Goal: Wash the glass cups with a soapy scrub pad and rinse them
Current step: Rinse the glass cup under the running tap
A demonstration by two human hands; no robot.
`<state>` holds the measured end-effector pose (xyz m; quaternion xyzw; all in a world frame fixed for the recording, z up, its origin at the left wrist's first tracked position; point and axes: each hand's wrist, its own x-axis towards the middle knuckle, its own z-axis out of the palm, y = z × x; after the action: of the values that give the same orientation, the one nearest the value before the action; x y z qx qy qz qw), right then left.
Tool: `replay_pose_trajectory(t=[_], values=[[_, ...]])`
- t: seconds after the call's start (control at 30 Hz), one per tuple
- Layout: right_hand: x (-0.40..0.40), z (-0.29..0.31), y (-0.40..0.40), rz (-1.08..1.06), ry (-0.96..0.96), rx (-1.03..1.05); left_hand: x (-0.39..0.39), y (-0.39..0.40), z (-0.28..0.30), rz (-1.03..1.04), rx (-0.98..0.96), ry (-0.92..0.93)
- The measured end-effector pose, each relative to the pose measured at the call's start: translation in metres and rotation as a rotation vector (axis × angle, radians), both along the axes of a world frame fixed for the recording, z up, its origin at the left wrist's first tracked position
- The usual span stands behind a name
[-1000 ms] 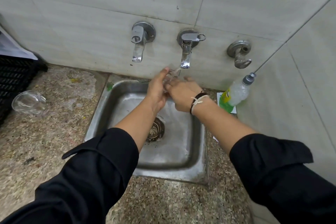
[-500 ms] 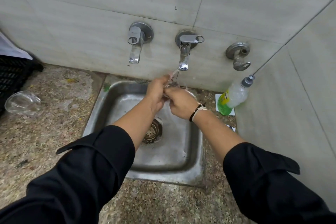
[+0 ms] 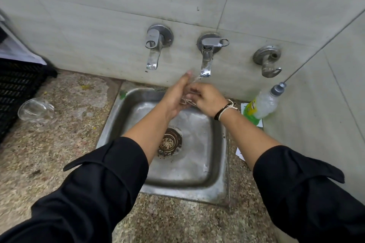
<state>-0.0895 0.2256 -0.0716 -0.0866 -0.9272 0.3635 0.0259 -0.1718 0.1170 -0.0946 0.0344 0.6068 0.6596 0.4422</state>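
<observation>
Both the left hand [image 3: 174, 96] and right hand [image 3: 207, 97] grip a glass cup [image 3: 188, 96] under the running tap [image 3: 206, 61]; the soap bottle [image 3: 260, 106] label is unreadable

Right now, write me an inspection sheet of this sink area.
Surface: speckled stone counter around a steel sink, stained near the wall.
Job's things: glass cup held under the middle tap, water running; second glass cup lying on the counter at left; scrub pad not seen.
Clutter: soap bottle leaning on the right wall, paper beneath it.
Hands: left hand and right hand both grip the cup.
Cables: nothing seen.
Surroundings: tiled wall, two more wall fittings, black crate at left.
</observation>
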Motion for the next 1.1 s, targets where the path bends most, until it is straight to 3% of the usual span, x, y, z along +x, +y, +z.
replay_pose_trajectory(t=[0.07, 0.2, 0.27, 0.3, 0.37, 0.43, 0.5, 0.57, 0.63, 0.73, 0.8, 0.87, 0.93, 1.1], values=[[-0.004, -0.004, -0.003, -0.111, -0.009, -0.196, -0.004, -0.002, 0.001, 0.063, -0.035, 0.021], [-0.017, 0.007, -0.025, -0.413, 0.016, -0.640, -0.003, 0.003, -0.003, 0.418, -0.018, 0.147], [-0.028, 0.010, -0.028, -0.603, -0.051, -0.821, 0.004, 0.005, -0.005, 0.445, -0.139, 0.471], [-0.031, 0.011, -0.027, -0.651, -0.089, -0.807, 0.008, 0.002, -0.006, 0.405, -0.182, 0.682], [-0.032, 0.014, -0.021, -0.640, -0.173, -0.798, 0.012, -0.006, -0.007, 0.303, -0.195, 1.056], [-0.024, 0.024, -0.019, -0.610, -0.318, -0.945, 0.011, -0.012, -0.010, 0.208, -0.211, 1.238], [-0.020, 0.025, -0.013, -0.606, -0.386, -1.106, 0.012, -0.013, -0.010, 0.164, -0.260, 1.232], [-0.025, 0.017, -0.011, -0.593, -0.282, -0.924, 0.016, -0.009, -0.008, 0.178, -0.316, 1.069], [-0.028, 0.010, -0.013, -0.585, -0.115, -0.536, 0.016, 0.000, -0.002, 0.238, -0.354, 0.720], [-0.020, 0.008, -0.018, -0.397, 0.192, -0.256, 0.012, 0.009, 0.011, 0.279, -0.193, -0.040], [-0.009, 0.002, -0.019, -0.236, 0.300, -0.112, 0.009, 0.006, 0.013, 0.199, -0.130, -0.274], [0.003, -0.006, -0.020, -0.191, 0.226, -0.073, 0.008, 0.003, 0.012, 0.134, -0.178, -0.250], [0.017, -0.006, -0.019, -0.235, 0.075, -0.131, 0.007, 0.003, 0.010, 0.119, -0.240, -0.098], [0.032, 0.011, -0.002, -0.483, -0.127, -0.525, 0.014, 0.011, 0.013, 0.058, -0.433, 0.732]])
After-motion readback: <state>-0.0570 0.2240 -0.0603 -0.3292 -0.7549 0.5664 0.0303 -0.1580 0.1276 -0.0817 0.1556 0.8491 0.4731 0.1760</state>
